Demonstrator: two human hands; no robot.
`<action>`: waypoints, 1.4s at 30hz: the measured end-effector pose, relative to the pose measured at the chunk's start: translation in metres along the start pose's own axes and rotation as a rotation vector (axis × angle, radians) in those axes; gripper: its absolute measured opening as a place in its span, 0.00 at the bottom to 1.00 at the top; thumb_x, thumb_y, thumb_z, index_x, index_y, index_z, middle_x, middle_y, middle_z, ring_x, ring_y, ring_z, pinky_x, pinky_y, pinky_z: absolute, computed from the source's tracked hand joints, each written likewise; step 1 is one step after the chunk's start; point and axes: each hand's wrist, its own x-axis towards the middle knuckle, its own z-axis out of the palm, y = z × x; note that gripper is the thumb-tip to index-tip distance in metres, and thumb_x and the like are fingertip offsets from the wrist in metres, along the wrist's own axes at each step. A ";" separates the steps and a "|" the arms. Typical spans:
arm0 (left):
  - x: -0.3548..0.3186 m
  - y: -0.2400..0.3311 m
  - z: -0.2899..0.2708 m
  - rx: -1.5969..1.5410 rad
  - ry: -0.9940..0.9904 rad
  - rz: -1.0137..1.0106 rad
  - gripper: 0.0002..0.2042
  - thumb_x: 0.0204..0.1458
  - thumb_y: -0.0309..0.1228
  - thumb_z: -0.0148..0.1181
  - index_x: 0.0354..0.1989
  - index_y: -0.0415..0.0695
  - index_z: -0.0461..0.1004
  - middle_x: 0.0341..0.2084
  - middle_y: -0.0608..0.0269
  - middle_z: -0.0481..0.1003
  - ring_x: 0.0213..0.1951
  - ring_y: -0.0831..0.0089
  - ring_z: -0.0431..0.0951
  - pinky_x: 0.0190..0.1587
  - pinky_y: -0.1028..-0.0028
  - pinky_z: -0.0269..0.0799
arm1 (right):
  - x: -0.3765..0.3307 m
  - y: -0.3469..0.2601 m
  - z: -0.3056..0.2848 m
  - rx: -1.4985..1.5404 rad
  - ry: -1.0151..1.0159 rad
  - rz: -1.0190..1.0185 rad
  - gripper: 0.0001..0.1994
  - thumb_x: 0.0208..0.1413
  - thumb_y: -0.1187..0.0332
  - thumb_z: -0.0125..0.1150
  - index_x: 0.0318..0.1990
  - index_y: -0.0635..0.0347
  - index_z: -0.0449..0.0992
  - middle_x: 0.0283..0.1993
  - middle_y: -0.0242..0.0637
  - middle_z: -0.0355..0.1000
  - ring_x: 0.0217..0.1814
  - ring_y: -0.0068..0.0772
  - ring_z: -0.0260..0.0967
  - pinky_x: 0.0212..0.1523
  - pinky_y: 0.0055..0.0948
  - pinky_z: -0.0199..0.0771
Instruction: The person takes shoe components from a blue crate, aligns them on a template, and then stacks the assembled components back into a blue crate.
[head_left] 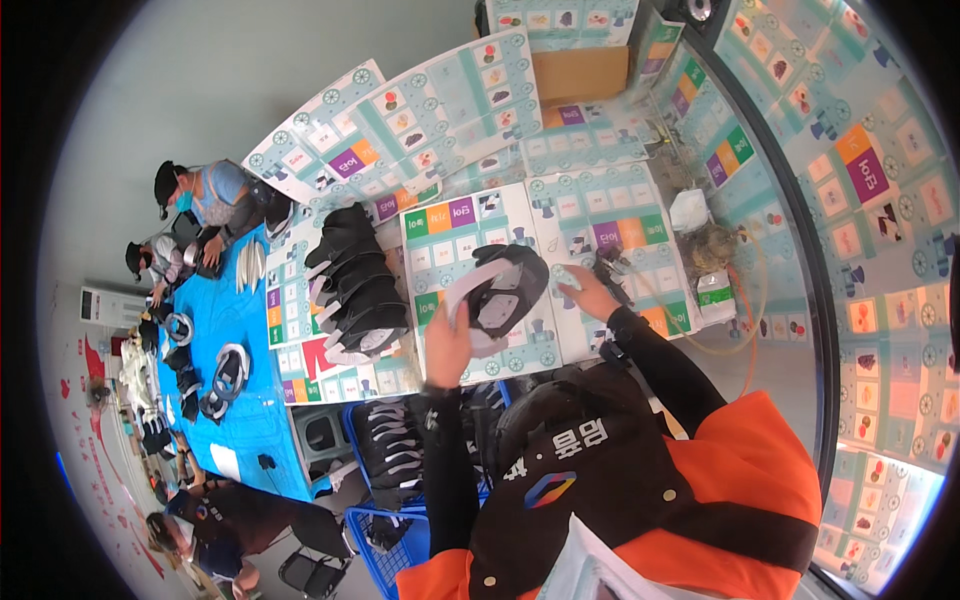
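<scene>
My left hand (447,347) is closed on the near left side of a black and grey cap-like piece (507,295), with a pale grey curved strip along its edge. The piece's hollow side faces up over the patterned board on the table. To its right, my right hand (592,294) is empty with its fingers apart, not touching the piece. Just beyond that hand lies a dark hand tool (612,268), with a thin hose nearby. A stacked row of similar black pieces (355,285) with grey edges stands left of my left hand.
Upright printed panels (455,100) wall off the back. At right are a bundle of tangled material (708,248) and a dark frame post (815,260). Blue crates (385,555) stand below the front edge. Co-workers (222,195) sit around a blue-covered table (225,350).
</scene>
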 end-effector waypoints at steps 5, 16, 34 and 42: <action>0.037 -0.016 0.072 0.321 -0.161 0.135 0.15 0.64 0.34 0.55 0.48 0.32 0.75 0.41 0.38 0.78 0.43 0.38 0.79 0.45 0.49 0.75 | -0.007 0.084 -0.012 -0.803 0.190 0.169 0.29 0.54 0.72 0.62 0.63 0.70 0.60 0.64 0.50 0.59 0.69 0.56 0.58 0.51 0.45 0.82; 0.058 -0.014 0.123 0.247 -0.274 0.114 0.21 0.61 0.47 0.60 0.38 0.37 0.79 0.31 0.42 0.80 0.39 0.40 0.80 0.41 0.50 0.74 | 0.002 0.083 -0.036 -0.322 0.204 0.294 0.13 0.55 0.69 0.58 0.46 0.65 0.77 0.42 0.53 0.75 0.50 0.50 0.75 0.46 0.51 0.75; 0.061 -0.007 0.127 0.277 -0.285 0.186 0.21 0.61 0.49 0.60 0.41 0.41 0.81 0.34 0.43 0.80 0.39 0.42 0.81 0.41 0.52 0.76 | -0.055 0.005 0.009 0.119 -0.080 0.255 0.15 0.50 0.71 0.60 0.46 0.67 0.77 0.33 0.51 0.78 0.35 0.51 0.75 0.40 0.40 0.74; 0.058 -0.011 0.121 0.242 -0.341 0.121 0.22 0.61 0.48 0.59 0.44 0.38 0.81 0.39 0.43 0.80 0.44 0.42 0.80 0.46 0.51 0.76 | -0.053 0.002 0.013 0.113 -0.095 0.253 0.15 0.50 0.72 0.59 0.46 0.66 0.78 0.34 0.52 0.77 0.38 0.51 0.76 0.42 0.40 0.73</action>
